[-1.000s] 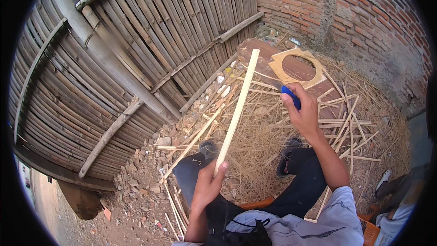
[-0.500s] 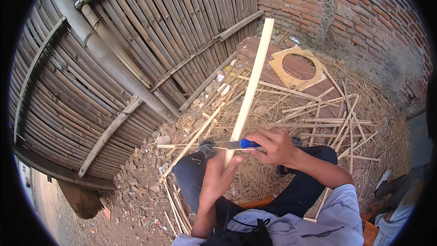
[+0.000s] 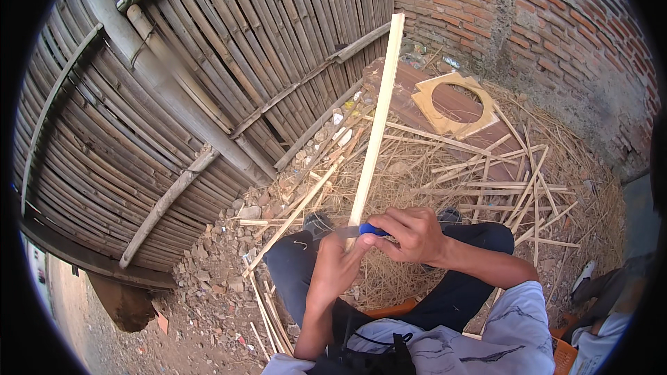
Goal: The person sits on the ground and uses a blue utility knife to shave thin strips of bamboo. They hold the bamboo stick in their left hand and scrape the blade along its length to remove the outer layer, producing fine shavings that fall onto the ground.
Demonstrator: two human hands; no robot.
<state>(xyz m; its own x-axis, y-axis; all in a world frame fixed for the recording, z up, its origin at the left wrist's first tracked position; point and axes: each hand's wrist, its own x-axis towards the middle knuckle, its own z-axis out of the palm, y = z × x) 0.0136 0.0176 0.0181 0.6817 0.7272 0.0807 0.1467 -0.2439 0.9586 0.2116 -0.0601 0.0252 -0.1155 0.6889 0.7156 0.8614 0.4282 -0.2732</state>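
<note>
My left hand [image 3: 333, 267] is closed round the lower end of a long pale bamboo strip [image 3: 377, 118], which slants up and away from me. In my right hand [image 3: 415, 236] is a knife [image 3: 373, 230] with a blue handle, gripped by the fingers. Its blade lies across the strip just above my left fingers, and the blade's edge is hard to make out. My left thumb reaches close to the blue handle. Both hands are over the gap between my bent knees.
Cut strips [image 3: 528, 194] lie crisscrossed on shavings at the right, with others [image 3: 267, 319] by my left leg. A board with a round hole [image 3: 451, 128] rests on a brown plank [image 3: 406, 107]. A bamboo wall [image 3: 278, 42] and brick wall [image 3: 556, 42] meet behind. Another person's leg [image 3: 601, 288] shows at right.
The far end of the bamboo strip has swung left and slightly up. The knife and my right hand have shifted a little left and down, toward my left thumb.
</note>
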